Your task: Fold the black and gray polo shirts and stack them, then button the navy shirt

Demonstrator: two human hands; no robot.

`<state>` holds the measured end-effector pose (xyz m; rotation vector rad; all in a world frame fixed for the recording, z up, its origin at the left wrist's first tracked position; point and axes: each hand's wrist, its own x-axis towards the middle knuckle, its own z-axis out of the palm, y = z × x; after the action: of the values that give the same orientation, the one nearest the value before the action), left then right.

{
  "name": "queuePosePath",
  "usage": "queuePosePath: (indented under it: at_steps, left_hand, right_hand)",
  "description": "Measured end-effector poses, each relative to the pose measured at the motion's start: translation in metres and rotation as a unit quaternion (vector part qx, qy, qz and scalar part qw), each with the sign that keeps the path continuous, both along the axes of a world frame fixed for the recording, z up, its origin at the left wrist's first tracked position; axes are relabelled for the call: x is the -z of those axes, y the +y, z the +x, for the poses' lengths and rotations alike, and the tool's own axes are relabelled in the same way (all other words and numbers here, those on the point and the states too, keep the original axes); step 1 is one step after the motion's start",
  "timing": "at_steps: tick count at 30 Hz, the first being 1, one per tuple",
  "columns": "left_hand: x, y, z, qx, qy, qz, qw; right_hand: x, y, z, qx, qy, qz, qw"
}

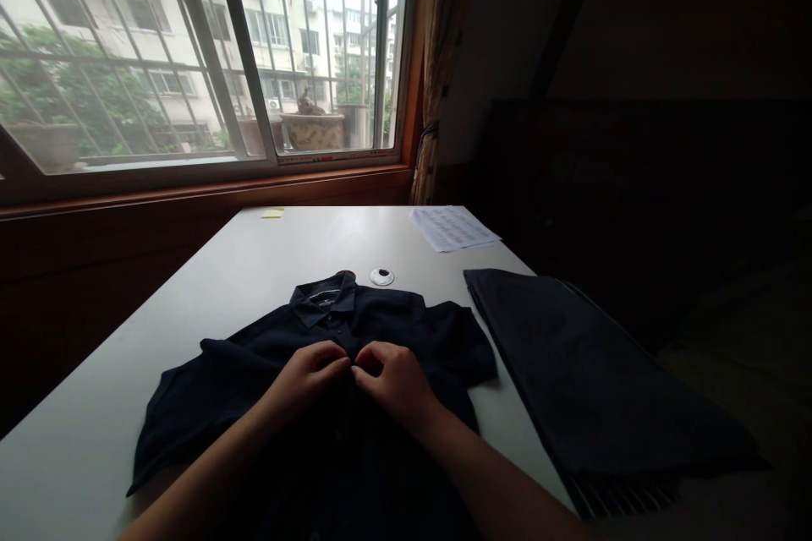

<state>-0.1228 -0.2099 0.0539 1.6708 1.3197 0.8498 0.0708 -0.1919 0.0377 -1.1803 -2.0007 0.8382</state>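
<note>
A dark navy short-sleeved shirt [254, 363] lies flat and face up on the white table [254, 262], collar toward the window. My left hand [304, 376] and my right hand [393, 376] meet at the shirt's front opening, a little below the collar. Both hands have their fingers curled and pinched on the cloth of the placket. What sits between the fingertips is too small and dark to make out.
A folded dark garment [589, 372] lies on the table's right side. A sheet of printed paper [453, 228] rests at the far right corner, a yellow sticky note [272, 213] at the far edge, and a round white cable grommet [381, 276] behind the collar. A barred window [190, 51] is beyond.
</note>
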Motion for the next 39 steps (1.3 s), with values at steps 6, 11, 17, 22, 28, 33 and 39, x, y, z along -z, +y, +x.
queuePosePath:
  at_steps: [6,11,17,22,28,33,39]
  left_hand:
    - [0.0,0.0,0.0,-0.007,0.024,0.017,1.0]
    - [0.001,0.0,0.001,-0.016,0.041,0.016,0.999]
    - [0.006,0.001,-0.001,-0.022,0.062,0.024,0.998]
    - [0.011,0.002,-0.001,-0.021,0.056,0.024,0.998]
    - [0.006,0.002,0.0,-0.025,0.008,-0.032,0.999]
    - [0.003,0.003,-0.004,-0.035,-0.027,-0.058,0.997]
    - [0.004,0.003,-0.007,-0.012,-0.029,-0.046,0.998]
  right_hand:
    - [-0.002,-0.002,-0.001,0.0,-0.025,0.019,1.0]
    - [0.003,-0.001,-0.001,-0.004,-0.036,0.038,0.999]
    - [0.006,-0.002,-0.004,0.006,-0.048,0.042,0.998]
    - [0.005,-0.001,-0.005,0.009,-0.048,0.041,0.998]
    - [0.006,0.006,-0.001,-0.033,0.01,0.006,0.999]
    - [0.009,0.007,0.0,-0.055,0.045,-0.009,0.997]
    - [0.009,0.007,0.0,-0.058,0.039,0.001,0.998]
